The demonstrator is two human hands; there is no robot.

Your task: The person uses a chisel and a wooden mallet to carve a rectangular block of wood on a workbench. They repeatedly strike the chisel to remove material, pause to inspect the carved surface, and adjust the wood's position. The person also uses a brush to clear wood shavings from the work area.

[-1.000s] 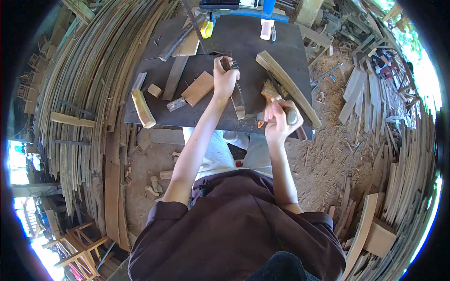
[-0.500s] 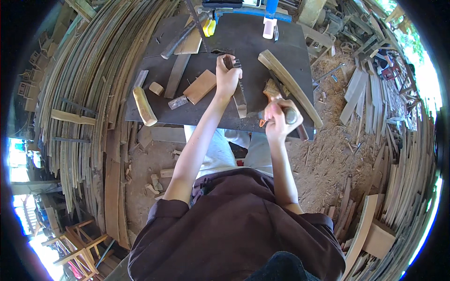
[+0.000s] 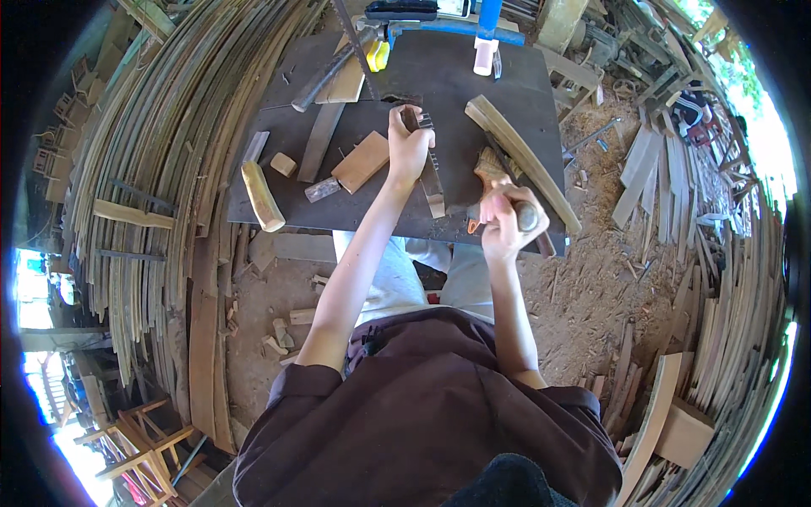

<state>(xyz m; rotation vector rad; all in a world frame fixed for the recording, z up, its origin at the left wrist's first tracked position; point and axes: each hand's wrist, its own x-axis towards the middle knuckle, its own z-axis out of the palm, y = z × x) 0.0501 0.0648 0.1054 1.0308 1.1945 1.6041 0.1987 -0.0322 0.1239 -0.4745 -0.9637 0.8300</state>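
My left hand (image 3: 409, 145) is closed round a narrow dark wooden strip (image 3: 432, 190) with notches along one edge, lying lengthwise on the dark tabletop (image 3: 338, 215). To its right, my right hand (image 3: 504, 221) makes a fist round a tool with a rounded wooden handle (image 3: 527, 216). The tool's other end points left toward the strip and is blurred, so its kind is unclear. Just beyond the right hand lies a carved wooden handle-like piece (image 3: 488, 166), beside a thin dark bar. A long squared timber (image 3: 524, 165) slants along the table's right side.
Left on the table are a hammer (image 3: 325, 78), a wooden block (image 3: 363, 162), a curved wood piece (image 3: 261, 196) and a yellow object (image 3: 378, 57). A blue clamp-like frame (image 3: 487, 29) stands at the far edge. Stacked boards (image 3: 169, 144) flank the left; shavings cover the floor (image 3: 583, 287).
My right hand has shifted slightly, with the tool's far end blurred by motion. The left hand still grips the notched strip, which has hardly moved.
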